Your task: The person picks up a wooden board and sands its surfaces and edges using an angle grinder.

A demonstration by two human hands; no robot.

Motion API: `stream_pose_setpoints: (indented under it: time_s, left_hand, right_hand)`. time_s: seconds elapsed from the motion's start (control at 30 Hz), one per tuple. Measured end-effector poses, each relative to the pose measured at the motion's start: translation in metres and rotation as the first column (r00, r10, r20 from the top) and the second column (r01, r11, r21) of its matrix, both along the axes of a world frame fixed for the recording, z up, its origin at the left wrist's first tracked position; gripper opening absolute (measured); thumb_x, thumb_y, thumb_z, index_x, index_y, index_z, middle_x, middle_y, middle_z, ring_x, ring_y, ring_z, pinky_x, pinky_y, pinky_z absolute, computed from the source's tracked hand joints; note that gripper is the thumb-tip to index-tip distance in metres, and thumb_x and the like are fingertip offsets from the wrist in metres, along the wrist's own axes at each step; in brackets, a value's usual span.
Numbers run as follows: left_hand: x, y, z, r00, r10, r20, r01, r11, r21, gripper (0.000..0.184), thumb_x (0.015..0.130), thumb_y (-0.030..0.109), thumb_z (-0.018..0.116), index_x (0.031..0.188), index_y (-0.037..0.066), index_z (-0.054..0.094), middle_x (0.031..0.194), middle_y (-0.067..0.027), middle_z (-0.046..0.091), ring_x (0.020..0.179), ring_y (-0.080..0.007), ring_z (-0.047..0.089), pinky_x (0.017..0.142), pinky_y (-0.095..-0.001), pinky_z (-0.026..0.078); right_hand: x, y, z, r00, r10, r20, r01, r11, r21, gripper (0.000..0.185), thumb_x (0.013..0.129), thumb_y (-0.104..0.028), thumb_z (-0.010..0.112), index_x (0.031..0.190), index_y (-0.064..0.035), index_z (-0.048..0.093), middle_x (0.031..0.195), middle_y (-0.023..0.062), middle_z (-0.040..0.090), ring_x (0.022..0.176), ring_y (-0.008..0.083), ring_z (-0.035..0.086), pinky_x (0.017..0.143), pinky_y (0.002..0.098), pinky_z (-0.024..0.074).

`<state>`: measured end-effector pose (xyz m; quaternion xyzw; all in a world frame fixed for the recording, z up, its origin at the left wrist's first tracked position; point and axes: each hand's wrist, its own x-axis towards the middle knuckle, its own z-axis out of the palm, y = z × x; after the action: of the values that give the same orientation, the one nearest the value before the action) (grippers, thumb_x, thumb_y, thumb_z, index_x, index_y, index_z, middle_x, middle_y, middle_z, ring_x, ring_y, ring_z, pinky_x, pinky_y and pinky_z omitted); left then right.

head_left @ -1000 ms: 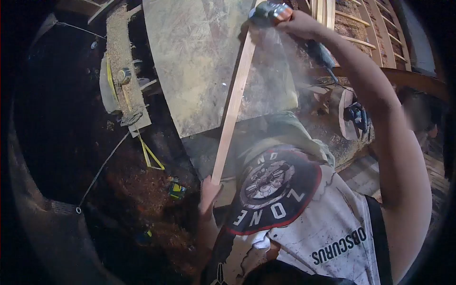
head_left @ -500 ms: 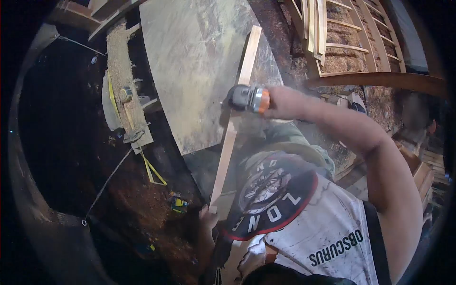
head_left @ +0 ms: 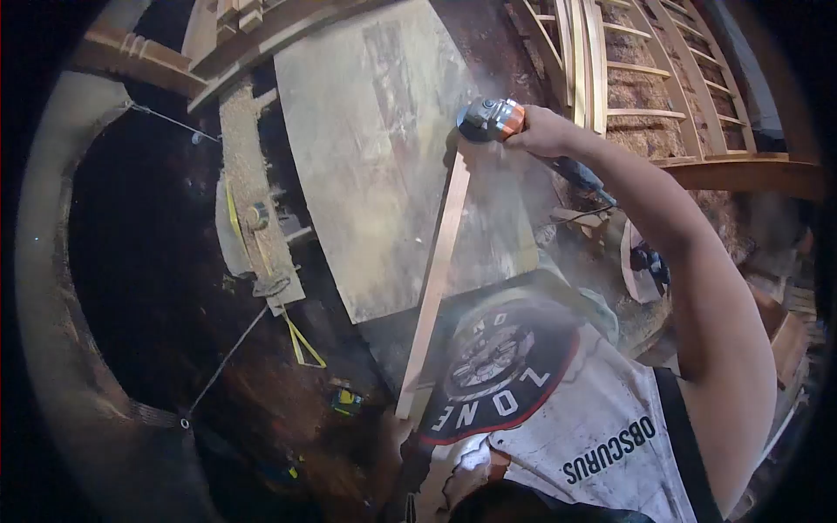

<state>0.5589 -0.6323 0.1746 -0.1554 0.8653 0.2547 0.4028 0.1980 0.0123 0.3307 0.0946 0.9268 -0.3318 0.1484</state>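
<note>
My right hand is closed around an angle grinder with a grey head, an orange band and a blue body trailing a cord. The grinder's disc is at the far end of a long, narrow wooden strip. That strip lies slantwise over a pale, dusty board and reaches past its near edge towards my body. Close to the strip's near end, my left hand is in deep shadow, its fingers hardly visible. Fine dust hangs around the grinder.
To the left is a sawdust-covered plank with a tape measure on it. Ropes and a yellow strap hang nearby. Wooden frames and slats stand at the upper right. Another power tool lies right of the board.
My right hand has moved the grinder away from me, from the strip's middle to its far end. The view has shifted slightly, and my left hand shows less than before.
</note>
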Motion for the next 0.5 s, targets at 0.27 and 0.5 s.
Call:
stream_pose_setpoints:
  time_s: [0.27, 0.5]
  left_hand:
    - [-0.013, -0.004, -0.009, 0.999, -0.009, -0.043, 0.008, 1.000, -0.019, 0.032, 0.072, 0.025, 0.080, 0.088, 0.001, 0.065, 0.091, -0.0200, 0.063, 0.091, -0.0404, 0.063, 0.078, -0.0499, 0.052]
    - [-0.021, -0.004, -0.012, 0.998, -0.019, -0.055, 0.017, 0.999, -0.032, 0.033, 0.072, 0.026, 0.080, 0.088, 0.002, 0.065, 0.090, -0.0189, 0.062, 0.091, -0.0394, 0.063, 0.078, -0.0495, 0.051]
  right_hand:
    - [0.013, -0.027, -0.005, 1.000, -0.016, 0.009, 0.016, 1.000, -0.023, 0.043, 0.077, -0.035, 0.073, 0.104, -0.0033, 0.068, 0.092, 0.0203, 0.072, 0.088, 0.0346, 0.070, 0.081, 0.0418, 0.0536]
    - [0.053, -0.069, 0.001, 0.983, 0.180, 0.041, -0.182, 0.983, 0.040, 0.048, 0.076, -0.037, 0.075, 0.109, -0.0033, 0.067, 0.095, 0.0188, 0.073, 0.091, 0.0340, 0.071, 0.081, 0.0430, 0.0548]
